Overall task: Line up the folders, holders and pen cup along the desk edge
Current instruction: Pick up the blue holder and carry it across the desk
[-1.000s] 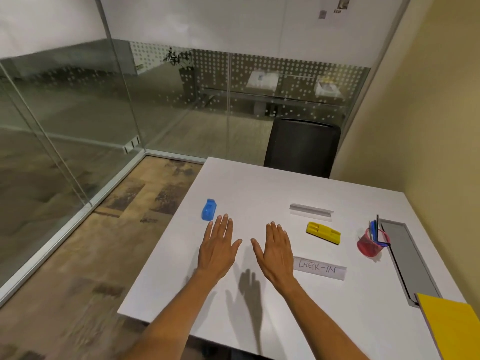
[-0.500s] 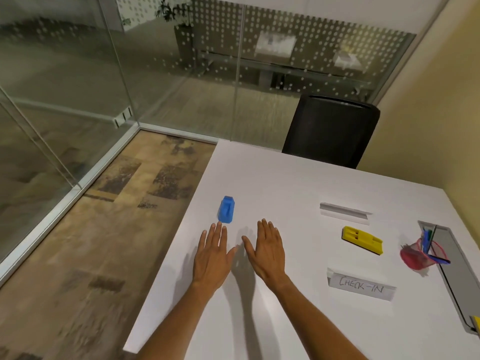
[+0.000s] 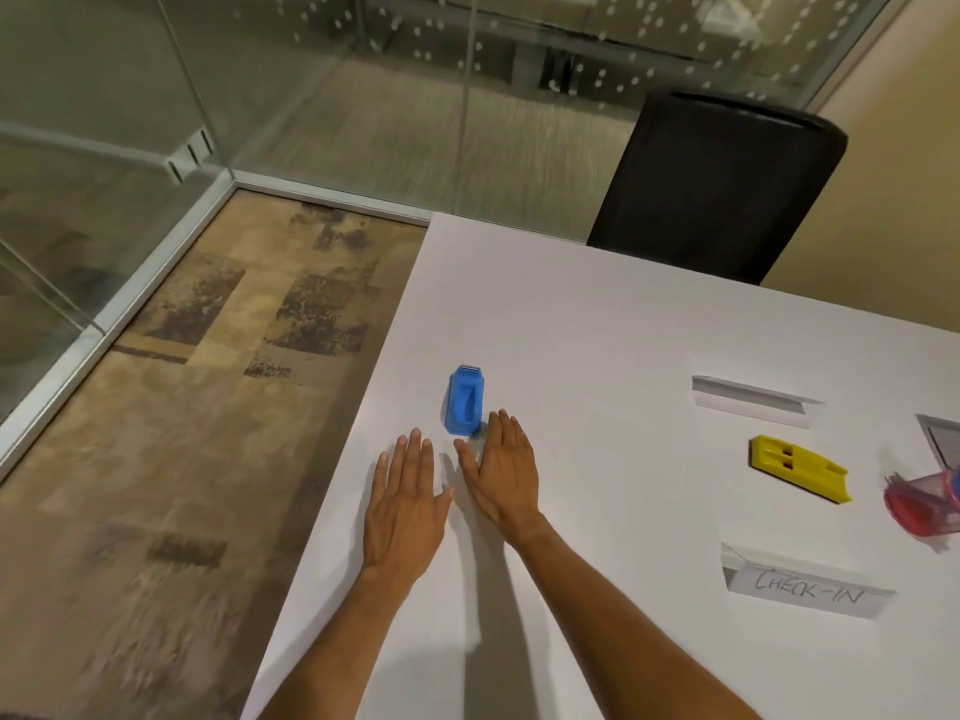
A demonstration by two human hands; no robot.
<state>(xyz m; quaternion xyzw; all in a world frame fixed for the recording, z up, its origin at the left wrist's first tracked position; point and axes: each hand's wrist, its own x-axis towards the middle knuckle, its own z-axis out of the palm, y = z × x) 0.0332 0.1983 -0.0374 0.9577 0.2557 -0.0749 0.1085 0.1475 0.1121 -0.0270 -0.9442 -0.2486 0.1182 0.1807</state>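
Both grips empty. My left hand (image 3: 402, 506) lies flat, fingers straight and together, palm down over the white desk (image 3: 597, 330); my right hand (image 3: 501, 472) is flat too, thumb spread. Whether the palms press the surface or hover just above it, I cannot tell.

Small blue moulded plastic holder (image 3: 465, 401): at 12 o'clock from my right fingertips (image 3: 498, 419), just beside them, possibly touching. It stands near the desk's left edge. Judged light, rigid, smooth-sided, likely to skid on this slick top. I'd pinch it across the two long side walls, low down, or slide it with a flat hand.

Yellow wedge-shaped plastic holder with two slots (image 3: 797, 467): at 3 o'clock, well apart from my hands. Looks stiff and light; the thick slotted end is where I'd take it.

Folded white paper tent card lettered CHECK-IN (image 3: 802, 589): at 4 o'clock. A second, blank folded white card (image 3: 753, 402) sits at 2 o'clock. Both flimsy, easily creased; lift by the fold ridge, gently.

Translucent pink plastic pen cup (image 3: 922, 506): far right, cut by the frame edge. It holds something blue, probably pens, though I cannot count them. Top-heavy, I'd guess, so grasp round the body, keep it upright.

Grey recessed panel (image 3: 940, 439) just beyond the cup. Black chair back (image 3: 717, 184) at the far edge. No folders in view.
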